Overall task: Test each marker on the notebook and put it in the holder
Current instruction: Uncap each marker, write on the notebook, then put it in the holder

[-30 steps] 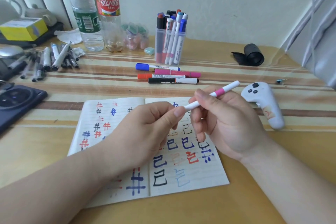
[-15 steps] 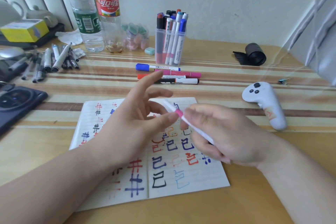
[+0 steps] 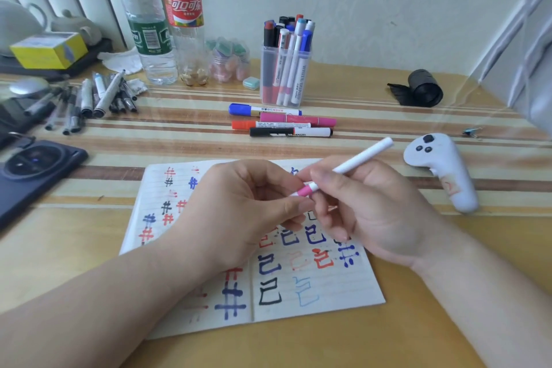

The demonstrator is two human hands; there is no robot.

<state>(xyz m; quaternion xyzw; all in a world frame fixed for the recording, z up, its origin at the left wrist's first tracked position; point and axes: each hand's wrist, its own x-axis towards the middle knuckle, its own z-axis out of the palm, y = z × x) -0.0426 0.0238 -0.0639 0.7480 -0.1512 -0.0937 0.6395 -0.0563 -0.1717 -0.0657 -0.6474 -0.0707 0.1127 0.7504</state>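
Note:
A white marker with a pink band (image 3: 355, 163) is held above the open notebook (image 3: 322, 284). My right hand (image 3: 373, 212) grips its barrel, the white end pointing up and right. My left hand (image 3: 248, 206) pinches the marker's pink end between thumb and fingers; whether that end is a cap is hidden by the fingers. The notebook pages carry red, blue and black test marks. The clear holder (image 3: 285, 78) stands at the back with several markers upright in it. In front of it lie several loose markers: blue (image 3: 263, 109), pink (image 3: 298, 120), orange (image 3: 268, 124) and black (image 3: 289, 131).
Two plastic bottles (image 3: 149, 24) stand at the back left beside a pile of grey pens (image 3: 86, 98). A dark phone (image 3: 33, 170) lies at the left edge. A white controller (image 3: 442, 170) lies right of the notebook, and a black roll (image 3: 424, 88) behind it.
The marker was turned end over end between my hands. Its white end now points up and right, and my left hand has closed on the pink end.

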